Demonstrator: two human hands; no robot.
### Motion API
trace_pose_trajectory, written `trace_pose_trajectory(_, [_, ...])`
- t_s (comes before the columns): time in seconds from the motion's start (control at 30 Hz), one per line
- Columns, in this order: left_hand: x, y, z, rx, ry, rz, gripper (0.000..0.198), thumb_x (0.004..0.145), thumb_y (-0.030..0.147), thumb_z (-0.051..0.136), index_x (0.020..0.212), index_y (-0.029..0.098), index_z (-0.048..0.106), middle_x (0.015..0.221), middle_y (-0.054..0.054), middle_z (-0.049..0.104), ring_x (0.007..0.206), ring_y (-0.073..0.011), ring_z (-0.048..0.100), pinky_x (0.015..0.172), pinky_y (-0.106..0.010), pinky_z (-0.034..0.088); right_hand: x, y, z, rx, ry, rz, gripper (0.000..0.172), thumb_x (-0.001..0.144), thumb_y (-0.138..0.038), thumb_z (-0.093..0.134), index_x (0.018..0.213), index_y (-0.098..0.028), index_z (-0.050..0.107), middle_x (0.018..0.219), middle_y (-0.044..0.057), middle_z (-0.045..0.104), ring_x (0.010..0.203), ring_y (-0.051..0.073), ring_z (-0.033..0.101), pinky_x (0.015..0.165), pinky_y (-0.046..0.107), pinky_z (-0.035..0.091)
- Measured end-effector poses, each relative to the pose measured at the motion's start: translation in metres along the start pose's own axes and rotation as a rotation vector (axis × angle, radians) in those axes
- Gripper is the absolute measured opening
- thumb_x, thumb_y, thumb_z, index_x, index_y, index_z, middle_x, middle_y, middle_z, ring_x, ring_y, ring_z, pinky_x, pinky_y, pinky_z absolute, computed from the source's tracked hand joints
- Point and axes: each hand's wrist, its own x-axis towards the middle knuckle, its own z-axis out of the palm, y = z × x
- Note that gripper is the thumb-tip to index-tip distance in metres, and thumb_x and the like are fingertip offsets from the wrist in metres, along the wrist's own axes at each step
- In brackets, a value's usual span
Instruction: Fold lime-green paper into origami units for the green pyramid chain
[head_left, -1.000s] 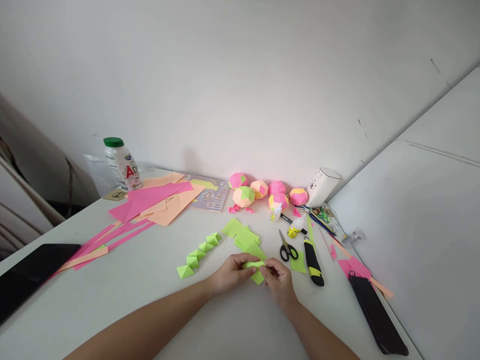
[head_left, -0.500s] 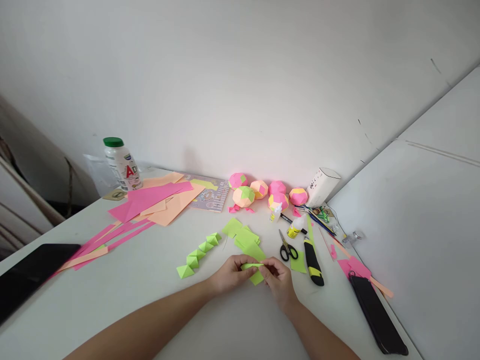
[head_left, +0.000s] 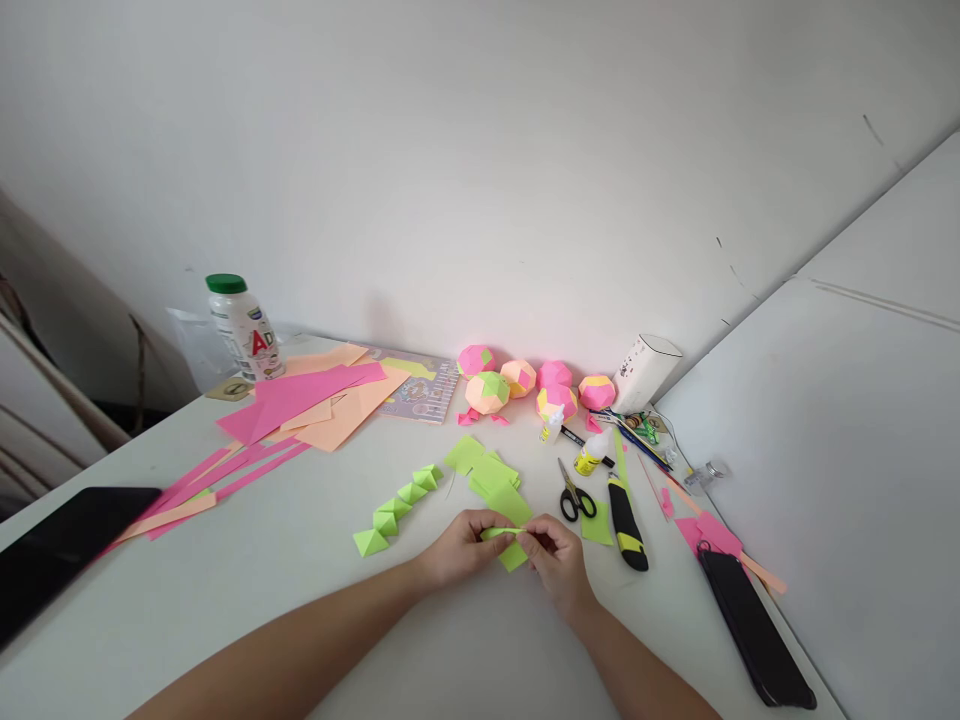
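Observation:
Between both hands is a small green piece of paper point(head_left: 495, 533), folded into a narrow strip. My left hand point(head_left: 463, 548) pinches its left end, and my right hand point(head_left: 556, 562) pinches the right end between thumb and fingers. Beneath the fingers lies another flat green paper point(head_left: 514, 558), partly hidden. Just beyond the hands, a loose stack of green paper pieces point(head_left: 495, 474) rests on the table. To the left stands a slanting row of several folded green paper units point(head_left: 385, 523).
Scissors point(head_left: 577, 504), a utility knife point(head_left: 628, 530) and a glue bottle point(head_left: 589, 456) lie to the right. Faceted paper balls point(head_left: 487, 392) line the wall. Pink and orange sheets point(head_left: 352, 405) spread near a white bottle point(head_left: 244, 330). A dark phone point(head_left: 754, 630) lies far right.
The held green paper looks slightly flatter between the fingers. Both hands stay in nearly the same place, and everything else is unmoved.

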Motion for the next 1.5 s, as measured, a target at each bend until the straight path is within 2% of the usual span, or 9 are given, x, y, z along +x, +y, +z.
trace_pose_trajectory(0.27, [0.001, -0.005, 0.001, -0.067, 0.025, -0.008, 0.036, 0.070, 0.046, 0.063, 0.087, 0.015, 0.063, 0.066, 0.000, 0.057, 0.056, -0.0097, 0.046, 0.052, -0.022, 0.036, -0.001, -0.006, -0.001, -0.061, 0.009, -0.042, 0.022, 0.078, -0.035, 0.059, 0.066, -0.016, 0.058, 0.063, 0.000, 0.050, 0.051, 0.010, 0.043, 0.044, 0.021, 0.035])
trace_pose_trajectory(0.47, [0.003, -0.008, 0.003, -0.238, 0.027, -0.074, 0.047, 0.063, 0.047, 0.069, 0.095, 0.016, 0.055, 0.052, 0.007, 0.043, 0.047, -0.0069, 0.038, 0.047, -0.021, 0.031, -0.001, 0.000, 0.000, 0.015, 0.056, 0.076, 0.025, 0.077, -0.040, 0.059, 0.070, -0.016, 0.055, 0.060, -0.002, 0.048, 0.047, 0.009, 0.042, 0.043, 0.021, 0.036])
trace_pose_trajectory(0.57, [0.004, -0.008, 0.003, -0.234, 0.038, -0.084, 0.045, 0.063, 0.047, 0.069, 0.092, 0.015, 0.056, 0.056, 0.006, 0.048, 0.049, -0.0073, 0.041, 0.048, -0.022, 0.032, -0.003, 0.005, 0.001, 0.051, 0.050, 0.116, 0.024, 0.077, -0.039, 0.059, 0.079, -0.016, 0.055, 0.062, -0.002, 0.049, 0.048, 0.009, 0.044, 0.044, 0.020, 0.038])
trace_pose_trajectory(0.73, [0.004, -0.004, 0.004, -0.239, 0.012, -0.064, 0.040, 0.064, 0.044, 0.070, 0.090, 0.014, 0.060, 0.061, 0.002, 0.057, 0.052, -0.0087, 0.048, 0.051, -0.022, 0.035, -0.004, 0.007, 0.001, -0.049, -0.023, 0.027, 0.028, 0.079, -0.036, 0.059, 0.099, -0.017, 0.060, 0.078, 0.005, 0.061, 0.061, 0.014, 0.054, 0.052, 0.024, 0.046])
trace_pose_trajectory(0.83, [0.004, -0.002, 0.005, -0.255, -0.012, -0.036, 0.036, 0.066, 0.040, 0.070, 0.089, 0.014, 0.062, 0.076, -0.004, 0.065, 0.067, -0.0141, 0.057, 0.062, -0.027, 0.042, -0.003, 0.005, 0.000, -0.138, -0.017, -0.028, 0.025, 0.080, -0.034, 0.057, 0.096, -0.016, 0.064, 0.079, 0.006, 0.063, 0.062, 0.015, 0.055, 0.055, 0.026, 0.048])
trace_pose_trajectory(0.97, [0.004, -0.005, 0.004, -0.247, -0.008, -0.027, 0.035, 0.067, 0.039, 0.069, 0.090, 0.014, 0.062, 0.080, -0.005, 0.067, 0.071, -0.0154, 0.059, 0.066, -0.028, 0.044, -0.002, 0.004, 0.000, -0.163, 0.022, -0.116, 0.019, 0.079, -0.031, 0.059, 0.089, -0.015, 0.066, 0.084, 0.008, 0.065, 0.068, 0.016, 0.058, 0.060, 0.026, 0.049])
trace_pose_trajectory(1.23, [0.006, -0.009, 0.005, -0.319, 0.013, 0.000, 0.035, 0.064, 0.038, 0.072, 0.086, 0.015, 0.057, 0.080, -0.004, 0.065, 0.076, -0.0163, 0.060, 0.071, -0.030, 0.045, -0.003, 0.008, 0.000, -0.137, -0.014, -0.072, 0.027, 0.080, -0.033, 0.057, 0.099, -0.016, 0.067, 0.077, 0.007, 0.066, 0.058, 0.015, 0.057, 0.046, 0.023, 0.051])
trace_pose_trajectory(1.33, [0.006, -0.009, 0.005, -0.311, 0.038, 0.000, 0.035, 0.064, 0.039, 0.072, 0.085, 0.015, 0.057, 0.070, 0.000, 0.061, 0.065, -0.0127, 0.057, 0.063, -0.026, 0.044, -0.003, 0.009, 0.001, -0.110, -0.011, -0.029, 0.030, 0.079, -0.034, 0.057, 0.099, -0.015, 0.068, 0.075, 0.007, 0.067, 0.052, 0.014, 0.057, 0.042, 0.024, 0.051])
trace_pose_trajectory(1.5, [0.006, -0.010, 0.004, -0.224, 0.108, -0.028, 0.037, 0.063, 0.042, 0.071, 0.083, 0.014, 0.057, 0.049, 0.009, 0.039, 0.045, -0.0054, 0.037, 0.045, -0.019, 0.032, -0.004, 0.007, 0.001, -0.116, -0.013, 0.000, 0.031, 0.079, -0.036, 0.058, 0.096, -0.013, 0.070, 0.066, 0.006, 0.065, 0.043, 0.012, 0.052, 0.038, 0.024, 0.048])
